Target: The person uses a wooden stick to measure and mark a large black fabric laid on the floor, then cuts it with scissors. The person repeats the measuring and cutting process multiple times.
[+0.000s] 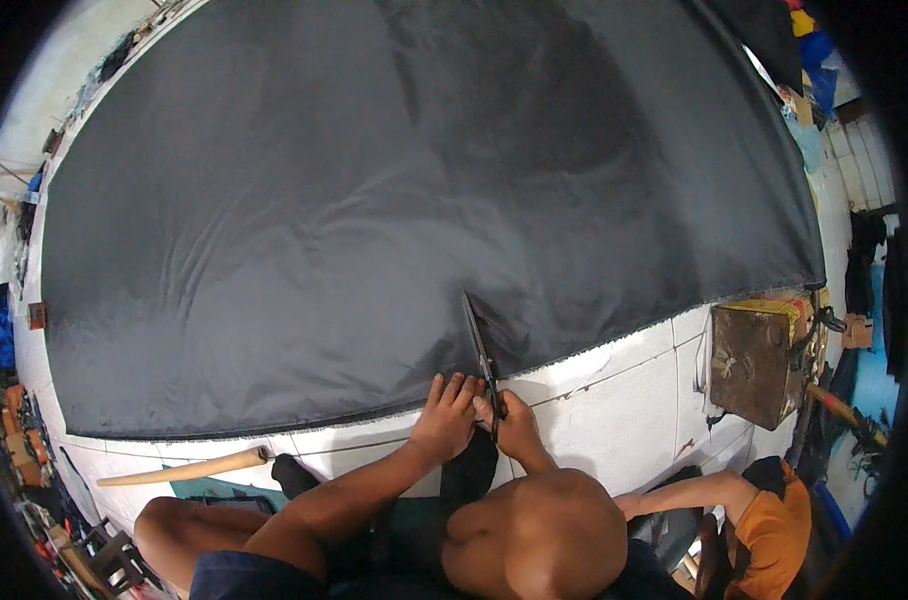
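A large sheet of black fabric [324, 230] with a slight sheen lies spread out, its near edge slanting up toward the right. My right hand [519, 430] grips a pair of dark scissors [482, 345] at that edge. The long blades point away from me over the fabric, and dark creases show just right of them. Left of the scissors, my left hand [446, 415] rests with its fingers stretched over the fabric's edge. Its fingertips are close to the scissor handles. Whether the lower blade is beneath the fabric, I cannot tell.
White tiles [604, 385] show along the near edge. A wooden stick [184, 468] lies at the near left, and a worn brown box [754, 360] stands at the right. Another person's arm in an orange sleeve [779, 530] comes in at the lower right. Clutter lines both sides.
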{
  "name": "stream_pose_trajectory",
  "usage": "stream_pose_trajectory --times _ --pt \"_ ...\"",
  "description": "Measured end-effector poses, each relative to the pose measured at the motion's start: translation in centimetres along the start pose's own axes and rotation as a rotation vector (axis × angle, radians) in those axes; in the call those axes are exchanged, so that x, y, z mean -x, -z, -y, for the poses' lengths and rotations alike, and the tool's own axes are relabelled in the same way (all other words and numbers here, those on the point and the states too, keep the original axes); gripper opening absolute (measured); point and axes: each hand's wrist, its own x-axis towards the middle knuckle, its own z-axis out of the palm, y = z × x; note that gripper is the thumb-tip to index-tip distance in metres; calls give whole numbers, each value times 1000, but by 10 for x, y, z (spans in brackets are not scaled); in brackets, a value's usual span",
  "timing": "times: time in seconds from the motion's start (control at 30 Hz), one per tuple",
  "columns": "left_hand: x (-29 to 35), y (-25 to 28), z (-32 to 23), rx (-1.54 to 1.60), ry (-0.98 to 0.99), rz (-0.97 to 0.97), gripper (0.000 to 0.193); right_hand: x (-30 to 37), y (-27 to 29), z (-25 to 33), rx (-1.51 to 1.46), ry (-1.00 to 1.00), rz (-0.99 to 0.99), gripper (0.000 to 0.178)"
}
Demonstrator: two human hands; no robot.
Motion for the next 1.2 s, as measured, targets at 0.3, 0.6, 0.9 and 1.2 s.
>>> stream_pose_trajectory --times 0.3,0.6,0.9,1.2 --pt "0 6 0 -18 -9 2 67 -54 -11 20 70 10 -17 56" --pt "-1 5 1 0 -7 39 67 -70 -15 35 42 94 -75 57" --pt "-3 9 -4 31 4 3 73 -132 -33 58 55 225 -162 59" --pt "-24 39 -12 135 101 182 76 -125 -22 79 -146 -3 46 57"
